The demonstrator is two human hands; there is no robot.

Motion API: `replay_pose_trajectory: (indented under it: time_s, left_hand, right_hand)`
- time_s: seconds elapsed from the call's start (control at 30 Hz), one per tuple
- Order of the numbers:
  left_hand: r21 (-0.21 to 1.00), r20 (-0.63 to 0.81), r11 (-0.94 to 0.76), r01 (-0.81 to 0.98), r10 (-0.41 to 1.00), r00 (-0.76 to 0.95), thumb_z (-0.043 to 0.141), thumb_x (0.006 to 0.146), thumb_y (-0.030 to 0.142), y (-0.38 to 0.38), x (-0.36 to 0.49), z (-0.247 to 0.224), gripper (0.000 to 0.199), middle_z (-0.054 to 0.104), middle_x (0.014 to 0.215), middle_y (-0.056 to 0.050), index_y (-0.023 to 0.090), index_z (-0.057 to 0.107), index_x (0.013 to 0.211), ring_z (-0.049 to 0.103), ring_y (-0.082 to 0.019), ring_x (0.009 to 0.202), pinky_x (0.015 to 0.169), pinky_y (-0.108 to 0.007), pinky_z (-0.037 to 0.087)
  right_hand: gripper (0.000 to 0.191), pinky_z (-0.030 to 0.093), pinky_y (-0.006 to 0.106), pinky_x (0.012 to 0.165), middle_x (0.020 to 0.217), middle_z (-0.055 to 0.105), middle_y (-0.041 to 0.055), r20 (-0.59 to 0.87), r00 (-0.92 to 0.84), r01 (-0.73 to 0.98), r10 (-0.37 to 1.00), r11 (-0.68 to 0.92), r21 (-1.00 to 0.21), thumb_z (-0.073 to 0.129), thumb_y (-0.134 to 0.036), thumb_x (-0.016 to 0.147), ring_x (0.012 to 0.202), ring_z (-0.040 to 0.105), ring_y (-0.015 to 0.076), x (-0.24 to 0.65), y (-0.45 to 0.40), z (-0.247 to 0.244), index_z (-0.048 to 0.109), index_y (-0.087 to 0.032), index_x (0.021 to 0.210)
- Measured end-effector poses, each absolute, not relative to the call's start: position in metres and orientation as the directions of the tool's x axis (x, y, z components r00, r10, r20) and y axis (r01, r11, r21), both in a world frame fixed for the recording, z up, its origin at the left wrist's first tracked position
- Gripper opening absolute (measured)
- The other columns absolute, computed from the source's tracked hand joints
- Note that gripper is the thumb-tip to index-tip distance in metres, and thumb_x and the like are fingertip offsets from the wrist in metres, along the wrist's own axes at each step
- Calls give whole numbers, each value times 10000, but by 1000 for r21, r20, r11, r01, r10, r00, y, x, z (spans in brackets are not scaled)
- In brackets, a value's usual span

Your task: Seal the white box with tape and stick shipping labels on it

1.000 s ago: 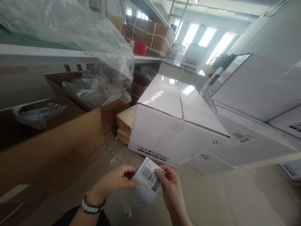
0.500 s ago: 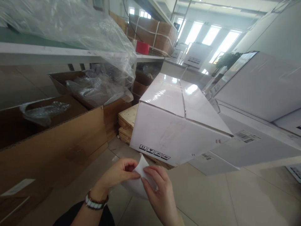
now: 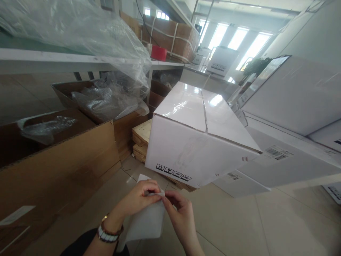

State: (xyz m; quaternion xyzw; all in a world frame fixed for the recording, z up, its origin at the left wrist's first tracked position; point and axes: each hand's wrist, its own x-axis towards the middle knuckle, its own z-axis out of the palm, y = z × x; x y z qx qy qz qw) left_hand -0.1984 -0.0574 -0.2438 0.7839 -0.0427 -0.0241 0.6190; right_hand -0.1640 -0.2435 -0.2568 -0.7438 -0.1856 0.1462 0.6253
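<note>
A white sheet, paper-like, (image 3: 146, 222) hangs between my hands, low in front of me. My left hand (image 3: 142, 197) is closed on it, thumb and fingers pinching near its right edge. At that same edge my right hand (image 3: 179, 209) pinches with thumb and forefinger, the fingertips of both hands nearly touching. Part of the sheet shows above my left hand, and a larger part falls below it. Just beyond my hands stands a large white carton (image 3: 183, 145), its top closed with a seam down the middle and handling symbols on its lower front.
Open brown cartons (image 3: 87, 153) holding bubble wrap (image 3: 106, 99) stand at the left under a shelf (image 3: 66, 55) draped with clear plastic. Wooden boards (image 3: 141, 138) lie beside the white carton. More white boxes (image 3: 293, 156) are stacked at the right. A red object (image 3: 158, 53) sits on the shelf.
The sheet has turned and spread out, showing more below my left hand. My right hand has shifted from lying over the sheet to a pinch at its right edge.
</note>
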Motion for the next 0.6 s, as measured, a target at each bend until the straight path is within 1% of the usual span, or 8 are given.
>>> replay_pose_trajectory:
  time_s: [0.07, 0.13, 0.17, 0.2, 0.27, 0.37, 0.5, 0.6]
  left_hand:
    - [954, 104, -281, -107, -26, 994, 667, 826, 342, -59, -199, -244, 228, 593, 923, -32, 184, 627, 666, 561, -200, 927, 850, -303, 410]
    - [935, 184, -313, -167, 24, 983, 688, 817, 313, -60, -199, -245, 209, 596, 1108, -57, 184, 624, 665, 524, -241, 1120, 993, -349, 365]
    - [934, 200, -307, -183, 26, 979, 687, 819, 303, -61, -199, -246, 207, 599, 1146, -60, 184, 617, 664, 512, -248, 1158, 1018, -358, 350]
    - [941, 195, -285, -182, 17, 981, 678, 826, 297, -61, -199, -246, 206, 612, 1135, -60, 184, 609, 668, 526, -243, 1144, 1006, -354, 360]
    - [963, 142, -230, -140, -8, 990, 658, 844, 296, -61, -198, -247, 203, 637, 1000, -45, 185, 595, 686, 582, -207, 993, 890, -315, 408]
    - [976, 83, -205, -78, 13, 996, 671, 835, 295, -63, -198, -247, 179, 625, 847, -15, 181, 608, 713, 587, -170, 825, 749, -271, 409]
    - [984, 106, -146, -102, 20, 994, 745, 776, 326, -68, -201, -253, 235, 636, 794, -4, 173, 611, 658, 588, -157, 780, 729, -256, 414]
    - [986, 129, -109, -124, 35, 991, 814, 717, 386, -69, -200, -266, 301, 634, 760, 4, 183, 604, 642, 576, -155, 741, 745, -271, 429]
  right_hand:
    - [212, 544, 259, 664, 797, 770, 54, 8, 896, 88, 444, -160, -983, 677, -392, 871, 719, 692, 192, -163, -245, -262, 784, -210, 876]
    - [224, 526, 252, 634, 756, 759, 48, 12, 910, 85, 414, -157, -984, 677, -406, 859, 682, 669, 181, -163, -244, -266, 789, -214, 836]
    - [227, 519, 250, 623, 738, 754, 45, 14, 922, 77, 386, -148, -986, 685, -414, 846, 665, 659, 177, -164, -243, -267, 790, -215, 818]
    - [229, 515, 250, 615, 726, 750, 43, 10, 933, 63, 359, -136, -989, 695, -423, 831, 654, 652, 176, -164, -242, -267, 791, -216, 809]
    - [248, 513, 253, 601, 702, 744, 43, -15, 946, 21, 325, -107, -994, 712, -449, 802, 638, 647, 178, -163, -240, -265, 798, -216, 798]
    - [306, 526, 260, 582, 678, 738, 52, -62, 928, -28, 367, -96, -995, 730, -511, 769, 623, 650, 187, -161, -241, -259, 806, -215, 773]
    - [384, 542, 260, 512, 596, 696, 51, -35, 931, 19, 362, -145, -989, 746, -612, 722, 551, 636, 191, -153, -253, -272, 804, -233, 713]
    - [451, 525, 290, 404, 495, 634, 56, 16, 923, 75, 383, -139, -987, 750, -706, 657, 438, 600, 205, -146, -258, -296, 788, -258, 619]
